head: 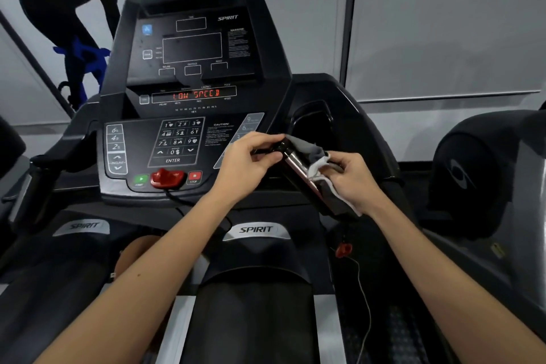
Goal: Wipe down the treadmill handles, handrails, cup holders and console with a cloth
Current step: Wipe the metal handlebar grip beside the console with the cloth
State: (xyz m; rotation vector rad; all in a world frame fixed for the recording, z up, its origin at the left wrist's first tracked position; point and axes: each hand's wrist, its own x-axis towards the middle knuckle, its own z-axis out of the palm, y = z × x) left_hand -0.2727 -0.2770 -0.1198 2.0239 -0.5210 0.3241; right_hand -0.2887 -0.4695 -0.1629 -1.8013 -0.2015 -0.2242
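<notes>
Slippage first, as a judgement: soft grey-and-white folded cloth point(316, 156) draped over a dark glossy cylindrical handle with a bright metal strip point(297, 176), right of the red moulded plastic safety key point(167, 178). Hard, smooth, rounded surface under thin fabric, hence a likely bunching or sliding of the cloth and an unwiped underside.

Further right of the key, the right hand point(350, 183), fingers curled and pinching the cloth against the handle. Between key and cloth, the left hand point(254, 156), fingers and thumb closed round the handle's upper end, apparently steadying it.

Second hazard: accidental input. Flat matte black console panel with printed membrane keys point(177, 142) just above the key, small red square stop button point(194, 176) just right of it and near the left wrist, red lit display strip reading LOW SPEED point(196, 94) well above. A stray brush of wrist or cloth there, possibly enough to change a setting.

Third: snagging. Thin black cord point(177, 198) trailing down from the key toward the left forearm, with a tug likely to pull the key free.

Up and to the right of the key, beyond the handle, a deep glossy black plastic cup holder point(313, 124): steep-walled, awkward for a flat cloth.
</notes>
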